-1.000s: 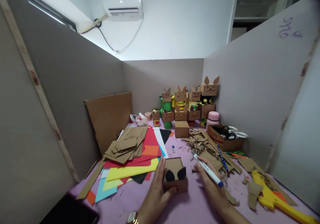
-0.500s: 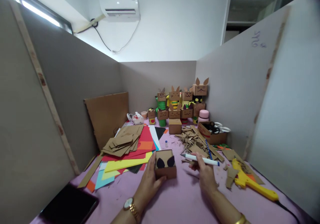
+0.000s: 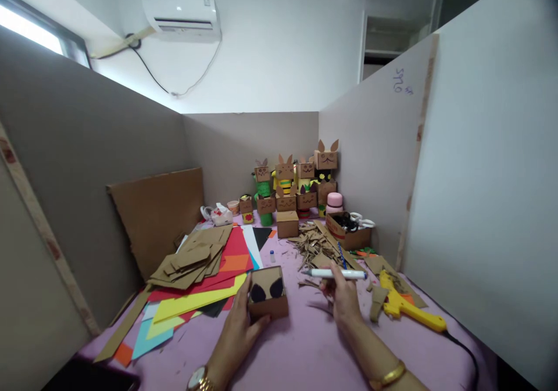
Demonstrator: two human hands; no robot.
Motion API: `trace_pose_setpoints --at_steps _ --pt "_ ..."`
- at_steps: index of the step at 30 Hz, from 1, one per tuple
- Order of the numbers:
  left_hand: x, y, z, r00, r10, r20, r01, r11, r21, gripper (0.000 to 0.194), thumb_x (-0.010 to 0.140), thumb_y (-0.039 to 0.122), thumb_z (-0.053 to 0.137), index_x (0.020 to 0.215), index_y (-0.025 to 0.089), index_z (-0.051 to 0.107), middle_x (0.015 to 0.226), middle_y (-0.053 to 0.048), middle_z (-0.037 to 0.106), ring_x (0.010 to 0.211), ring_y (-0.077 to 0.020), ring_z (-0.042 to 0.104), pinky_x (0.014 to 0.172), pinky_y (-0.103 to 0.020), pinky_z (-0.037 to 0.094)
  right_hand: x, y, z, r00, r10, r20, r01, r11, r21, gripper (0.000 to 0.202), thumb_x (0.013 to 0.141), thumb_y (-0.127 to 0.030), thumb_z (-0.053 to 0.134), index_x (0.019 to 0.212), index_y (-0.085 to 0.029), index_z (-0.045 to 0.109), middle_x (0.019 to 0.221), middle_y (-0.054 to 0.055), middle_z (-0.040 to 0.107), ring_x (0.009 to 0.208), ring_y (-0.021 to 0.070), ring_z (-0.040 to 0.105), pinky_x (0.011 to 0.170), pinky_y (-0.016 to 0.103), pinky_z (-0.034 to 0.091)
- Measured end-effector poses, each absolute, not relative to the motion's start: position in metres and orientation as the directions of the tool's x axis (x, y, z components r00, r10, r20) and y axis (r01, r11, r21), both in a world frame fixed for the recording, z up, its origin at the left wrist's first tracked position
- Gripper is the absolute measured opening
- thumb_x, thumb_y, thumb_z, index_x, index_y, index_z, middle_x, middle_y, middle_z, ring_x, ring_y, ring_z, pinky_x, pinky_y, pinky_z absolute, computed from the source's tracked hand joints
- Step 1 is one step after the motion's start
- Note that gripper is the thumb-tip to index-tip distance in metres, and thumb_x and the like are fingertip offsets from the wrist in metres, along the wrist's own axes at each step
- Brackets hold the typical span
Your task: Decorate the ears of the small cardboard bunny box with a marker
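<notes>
My left hand is closed around the left side of a small cardboard box, its thumb along the front. Two dark leaf-shaped pieces show on the box, on its upper side or just inside; I cannot tell which. To the right, my right hand grips a white marker with a blue end. Its dark tip points left, and it lies nearly level above the table, apart from the box. A small blue-and-clear piece stands behind the box.
Cardboard sheets and coloured paper lie left. Cardboard scraps and a scissors box are behind my right hand. A yellow glue gun lies right. Cardboard animal figures stand at the back; a black tablet-like slab lies front left.
The view has turned to the right, so everything appears farther left. The marker is more level than before. My left hand keeps its hold on the box.
</notes>
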State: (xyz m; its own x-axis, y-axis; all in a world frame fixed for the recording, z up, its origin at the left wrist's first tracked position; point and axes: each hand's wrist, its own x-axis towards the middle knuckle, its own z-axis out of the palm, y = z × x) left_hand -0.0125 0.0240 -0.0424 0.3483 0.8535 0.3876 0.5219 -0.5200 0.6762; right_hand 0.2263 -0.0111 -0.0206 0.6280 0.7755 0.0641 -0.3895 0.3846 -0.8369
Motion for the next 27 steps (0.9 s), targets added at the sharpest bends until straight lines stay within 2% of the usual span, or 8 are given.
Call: trace_pose_setpoints --at_steps 3,6,12,17,22,27 --pt "-0.012 0.023 -0.040 0.343 0.857 0.383 0.513 -0.513 0.688 0.085 0.080 0.035 0.058 0.147 0.012 0.011 0.153 -0.020 0.027 0.141 -0.0325 0.025 0.115 -0.053 0.021 0.248 -0.014 -0.013 0.738 0.674 0.020 -0.400 0.461 -0.792 0.025 0.091 -0.036 0.057 0.084 -0.013 0.063 0.058 -0.007 0.060 0.040 0.0043 0.052 0.039 0.016 0.042" --pt "-0.012 0.022 -0.037 0.345 0.864 0.367 0.503 -0.500 0.705 0.088 0.078 0.034 0.061 0.148 0.012 0.011 0.153 -0.021 0.027 0.138 -0.0336 0.031 0.113 -0.053 0.024 0.266 -0.015 -0.011 0.793 0.604 -0.084 -0.449 0.485 -0.750 0.025 0.093 -0.034 0.054 0.084 -0.013 0.061 0.061 -0.007 0.058 0.040 0.0030 0.049 0.037 0.015 0.039" --pt "-0.011 0.020 -0.035 0.341 0.871 0.355 0.470 -0.485 0.738 0.088 0.074 0.025 0.062 0.147 0.008 0.015 0.154 -0.021 0.024 0.141 -0.0318 0.026 0.116 -0.050 0.019 0.263 -0.015 -0.013 0.755 0.632 -0.174 -0.537 0.445 -0.717 0.027 0.093 -0.035 0.055 0.079 -0.013 0.061 0.058 -0.008 0.057 0.037 0.0022 0.047 0.034 0.014 0.037" --pt "-0.004 0.025 -0.031 0.313 0.890 0.332 0.384 -0.438 0.813 0.090 0.069 0.024 0.069 0.146 0.017 0.024 0.150 -0.016 0.035 0.140 -0.0314 0.029 0.115 -0.049 0.020 0.253 -0.017 -0.012 0.721 0.670 -0.176 -0.558 0.411 -0.721 0.024 0.092 -0.032 0.057 0.079 -0.012 0.062 0.055 -0.008 0.058 0.036 0.0022 0.049 0.034 0.013 0.039" --pt "0.006 0.040 -0.018 0.272 0.922 0.275 0.235 -0.341 0.910 0.093 0.063 0.025 0.076 0.144 0.019 0.031 0.139 -0.017 0.048 0.126 -0.0342 0.047 0.106 -0.049 0.036 0.251 -0.017 -0.013 0.684 0.707 -0.177 -0.587 0.390 -0.710 0.023 0.093 -0.029 0.056 0.078 -0.012 0.062 0.055 -0.008 0.059 0.035 0.0022 0.049 0.033 0.013 0.038" --pt "0.020 0.051 -0.010 0.264 0.945 0.196 0.046 -0.215 0.976 0.096 0.059 0.029 0.081 0.142 0.022 0.034 0.134 -0.016 0.052 0.118 -0.0330 0.055 0.096 -0.042 0.047 0.250 -0.016 -0.011 0.687 0.710 -0.154 -0.598 0.434 -0.674 0.011 0.090 -0.021 0.060 0.082 -0.012 0.061 0.056 -0.009 0.061 0.036 0.0021 0.052 0.033 0.011 0.040"
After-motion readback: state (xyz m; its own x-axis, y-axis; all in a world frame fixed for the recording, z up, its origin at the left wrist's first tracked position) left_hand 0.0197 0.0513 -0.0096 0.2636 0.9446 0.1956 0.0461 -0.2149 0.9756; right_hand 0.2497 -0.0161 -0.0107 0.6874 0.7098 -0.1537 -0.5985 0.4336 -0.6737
